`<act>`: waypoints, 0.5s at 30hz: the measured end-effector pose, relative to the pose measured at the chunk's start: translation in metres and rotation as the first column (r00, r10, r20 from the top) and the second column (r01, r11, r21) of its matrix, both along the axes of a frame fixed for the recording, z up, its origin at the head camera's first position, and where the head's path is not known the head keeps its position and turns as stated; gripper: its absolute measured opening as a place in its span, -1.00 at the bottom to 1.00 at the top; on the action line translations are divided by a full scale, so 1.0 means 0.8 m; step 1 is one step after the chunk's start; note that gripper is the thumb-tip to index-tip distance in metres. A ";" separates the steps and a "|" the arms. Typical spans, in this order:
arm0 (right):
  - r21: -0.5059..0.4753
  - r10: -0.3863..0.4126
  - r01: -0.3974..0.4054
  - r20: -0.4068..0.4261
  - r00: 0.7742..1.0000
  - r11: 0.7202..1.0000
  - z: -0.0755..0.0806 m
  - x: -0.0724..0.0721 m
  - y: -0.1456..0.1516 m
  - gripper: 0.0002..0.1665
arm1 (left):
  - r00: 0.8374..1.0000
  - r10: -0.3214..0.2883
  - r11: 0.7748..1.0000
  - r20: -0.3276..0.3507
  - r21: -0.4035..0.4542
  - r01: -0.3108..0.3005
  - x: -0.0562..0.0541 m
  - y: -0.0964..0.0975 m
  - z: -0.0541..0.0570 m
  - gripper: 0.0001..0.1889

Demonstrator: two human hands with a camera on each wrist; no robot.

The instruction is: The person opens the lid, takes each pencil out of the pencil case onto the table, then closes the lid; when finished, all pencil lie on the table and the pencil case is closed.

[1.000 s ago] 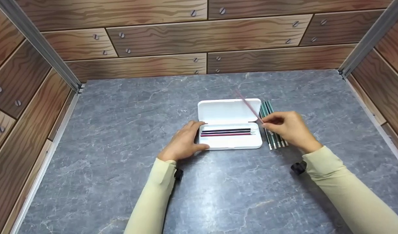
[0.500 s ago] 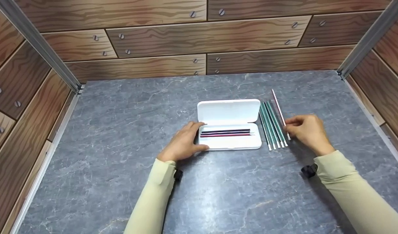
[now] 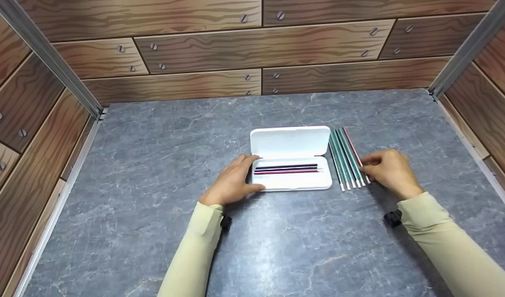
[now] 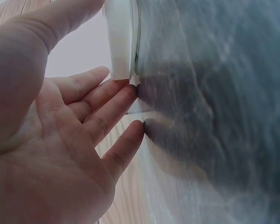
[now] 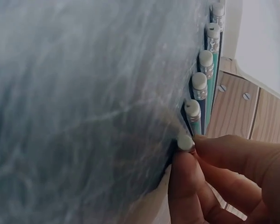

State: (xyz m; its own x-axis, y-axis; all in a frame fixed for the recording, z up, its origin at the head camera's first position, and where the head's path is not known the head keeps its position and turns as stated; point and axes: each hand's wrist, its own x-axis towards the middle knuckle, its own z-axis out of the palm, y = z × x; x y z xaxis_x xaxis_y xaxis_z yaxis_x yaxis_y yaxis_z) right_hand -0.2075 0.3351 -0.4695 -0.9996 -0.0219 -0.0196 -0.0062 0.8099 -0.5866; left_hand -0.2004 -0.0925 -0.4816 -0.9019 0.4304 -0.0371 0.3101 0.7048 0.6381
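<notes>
Pinching a slender red pencil (image 3: pixel 352 146)

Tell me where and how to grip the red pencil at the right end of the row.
Probably best: pinch the red pencil near its eraser end, from the right, as the right hand does. It is thin, and green pencils lie along its left.

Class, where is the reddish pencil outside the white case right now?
In the head view, the reddish pencil is at the row's right end, beside the green pencils, pinched by the right hand.
</notes>
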 end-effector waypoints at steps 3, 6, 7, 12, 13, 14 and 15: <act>-0.015 -0.004 0.004 0.025 1.000 1.000 0.001 0.001 -0.002 -0.60 | 1.000 -0.001 1.000 -0.002 0.003 0.001 0.001 0.000 -0.001 -0.11; -0.017 -0.001 0.001 0.031 1.000 1.000 0.001 0.001 -0.003 -0.60 | 1.000 -0.001 1.000 -0.012 0.005 0.001 0.001 -0.001 -0.001 -0.11; -0.017 0.003 -0.002 0.030 1.000 1.000 0.001 0.001 -0.003 -0.60 | 1.000 0.000 1.000 -0.014 0.006 0.000 0.001 -0.001 -0.001 -0.11; -0.007 -0.003 0.003 0.005 1.000 1.000 0.000 0.000 -0.003 -0.60 | 1.000 -0.005 1.000 -0.007 0.009 0.005 0.001 -0.001 0.000 -0.11; 0.000 -0.012 0.012 -0.011 1.000 1.000 0.001 0.000 -0.005 -0.60 | 1.000 -0.009 1.000 -0.028 0.005 0.009 -0.001 -0.002 -0.006 -0.12; 0.012 -0.020 0.021 -0.034 0.999 1.000 0.002 0.000 -0.006 -0.61 | 1.000 -0.011 1.000 -0.029 0.009 0.011 -0.001 -0.002 -0.006 -0.12; 0.021 -0.027 0.029 -0.060 0.998 0.999 0.003 0.000 -0.009 -0.61 | 0.999 -0.014 1.000 -0.029 0.011 0.014 -0.001 -0.003 -0.006 -0.12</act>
